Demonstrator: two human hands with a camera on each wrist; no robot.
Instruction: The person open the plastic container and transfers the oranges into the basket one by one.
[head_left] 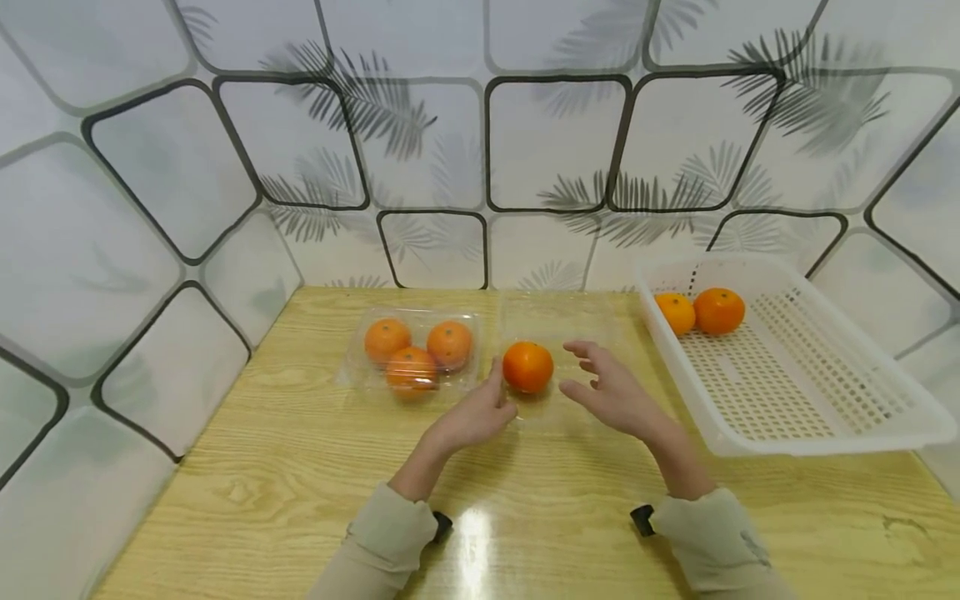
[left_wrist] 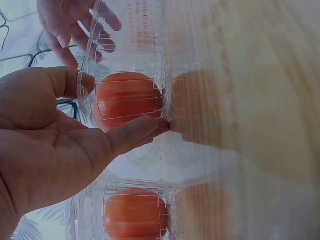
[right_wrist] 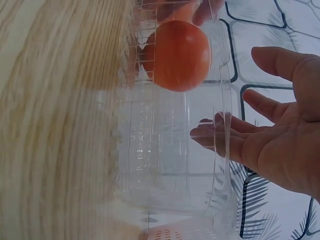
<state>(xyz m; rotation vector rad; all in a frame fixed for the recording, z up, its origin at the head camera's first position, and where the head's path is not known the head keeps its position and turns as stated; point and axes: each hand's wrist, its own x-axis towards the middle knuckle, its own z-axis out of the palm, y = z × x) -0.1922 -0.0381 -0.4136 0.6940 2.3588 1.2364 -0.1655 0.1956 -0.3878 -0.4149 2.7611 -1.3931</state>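
White basket (head_left: 787,367), grid-perforated. Left of basket: deep-orange fruit (head_left: 528,367), clear box (right_wrist: 167,155). Under basket: yellow wood-grained table (head_left: 247,475). Behind basket: whitish wall (head_left: 557,142), black-and-grey rounded outlines, grey fronds.

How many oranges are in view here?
6: three oranges in the left clear container, one orange in the middle clear container, two oranges in the white basket, whose left wall might hide more.

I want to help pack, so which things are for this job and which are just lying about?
Probably for the job: left hand, right hand, the orange between them, its clear box, the white basket and two oranges inside, the other clear box and its three oranges.

Probably just around: the wooden table, the patterned wall.
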